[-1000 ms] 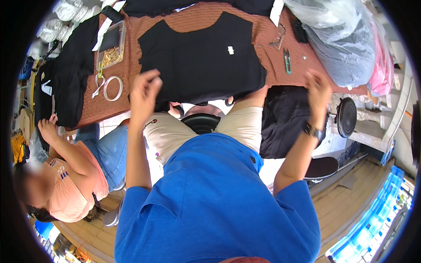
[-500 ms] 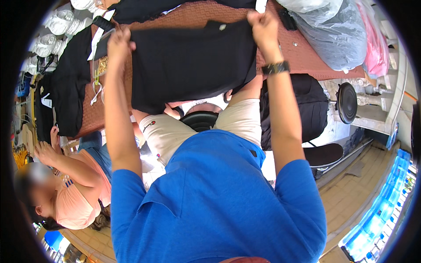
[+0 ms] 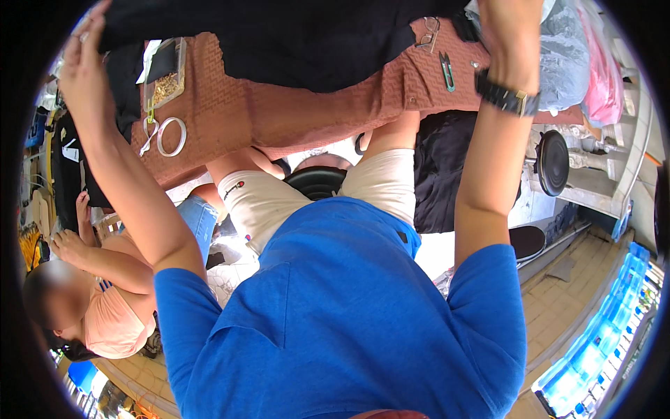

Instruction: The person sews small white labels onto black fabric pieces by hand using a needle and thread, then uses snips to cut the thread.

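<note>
A black garment (image 3: 314,52) spreads wide across the far part of the table, its upper part cut off by the frame's top edge. At its far left corner is my left hand (image 3: 87,66), raised, its fingertips pinching the cloth's edge. On the other side, my right hand (image 3: 513,31), with a dark watch (image 3: 508,96) on the wrist, is raised beside the garment's right end. Its fingers are blurred and cut off by the frame, so their grip is hidden. Eyeglasses (image 3: 428,35) and green-handled thread snips (image 3: 447,72) lie near the garment's right end.
A brown textured cloth (image 3: 279,115) covers the table. At left are a clear box (image 3: 167,84) of small gold pieces and a white ring (image 3: 172,136). Plastic bags (image 3: 562,63) stand at right. Another person (image 3: 115,300) sits at lower left.
Both my hands have moved farther away and wider apart. The garment has gone from above my lap to the far table and spread out, uncovering the brown cloth, eyeglasses and snips.
</note>
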